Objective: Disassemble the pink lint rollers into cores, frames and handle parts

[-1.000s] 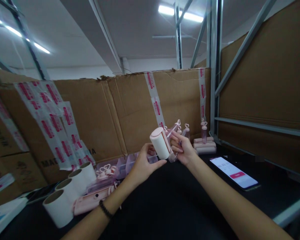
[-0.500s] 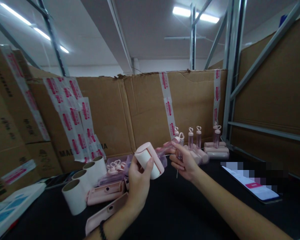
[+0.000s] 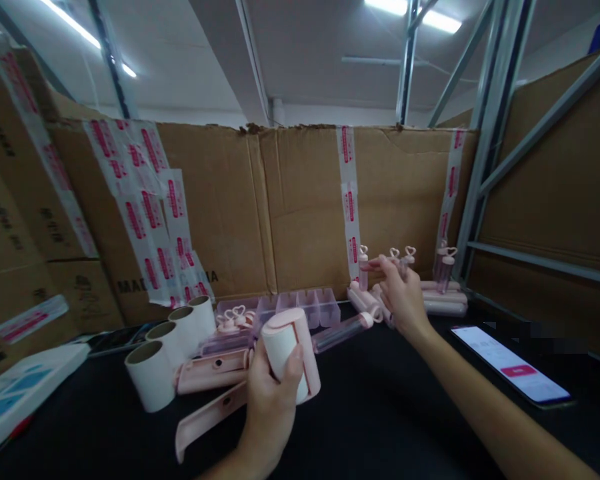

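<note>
Counted four bare white rolls (image 3: 155, 381) and at least two pink shells (image 3: 200, 380) left of the left hand (image 3: 271, 395), seemingly unassembled.
Gripped one pink-cased roller (image 3: 307, 353) in that hand, apparently already loaded; held the right hand (image 3: 403, 293) near at least four heart-topped tubes (image 3: 445, 275), could not tell whether grasping any.

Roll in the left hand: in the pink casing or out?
In. The left hand grips the white roll, with the pink casing over its top end and down one side.

Open tabletop (image 3: 360, 413) at bottom centre beside left hand (image 3: 270, 407), tubes (image 3: 151, 381) blocking lower left, cardboard wall (image 3: 307, 207) across middle
</note>
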A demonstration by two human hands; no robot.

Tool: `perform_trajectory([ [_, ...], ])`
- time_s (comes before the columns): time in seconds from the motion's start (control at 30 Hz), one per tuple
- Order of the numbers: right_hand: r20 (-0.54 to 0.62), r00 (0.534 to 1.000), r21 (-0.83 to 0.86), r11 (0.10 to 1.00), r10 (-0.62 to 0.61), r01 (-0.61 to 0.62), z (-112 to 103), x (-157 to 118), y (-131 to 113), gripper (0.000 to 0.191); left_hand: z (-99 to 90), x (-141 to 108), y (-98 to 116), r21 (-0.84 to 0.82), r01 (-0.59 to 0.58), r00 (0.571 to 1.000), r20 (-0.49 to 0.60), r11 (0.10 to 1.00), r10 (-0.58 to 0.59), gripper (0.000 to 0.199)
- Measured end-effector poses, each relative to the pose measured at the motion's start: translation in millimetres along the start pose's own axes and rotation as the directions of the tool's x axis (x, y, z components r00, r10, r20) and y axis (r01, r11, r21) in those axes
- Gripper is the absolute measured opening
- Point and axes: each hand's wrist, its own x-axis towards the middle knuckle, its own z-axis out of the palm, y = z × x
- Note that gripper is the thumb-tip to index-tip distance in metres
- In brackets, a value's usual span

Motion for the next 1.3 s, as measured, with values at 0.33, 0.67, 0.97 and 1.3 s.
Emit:
perform_trajectory([
  [0.33,0.748,0.541,-0.118,0.725,-0.385,0.679,3.7,-38.6,-49.1,0.031,-1.8,-15.9,-1.0,0.11,-0.269,0.943,0.234,0.957,0.238,0.03],
  [0.67,0.84,0.352,-0.14,0.462,-0.413,0.876,5.2,-54.9,-73.4,0.028,-3.3,-17.1,-18.9,0.21,-0.469,0.878,0.216,0.858,0.427,0.064],
  [0.97,0.922,0.331,-0.239,0.376,-0.2,0.895,-3.1,-56.0,-84.9,0.035,-4.1,-15.0,-8.9,0.21,-0.624,0.776,0.278,0.753,0.566,0.066],
  [1.3,0.936,0.348,-0.337,0.41,0.05,0.847,-3.3,-62.7,-92.4,0.035,-5.0,-17.3,-12.4,0.22,-0.635,0.766,0.311,0.741,0.563,0.068],
])
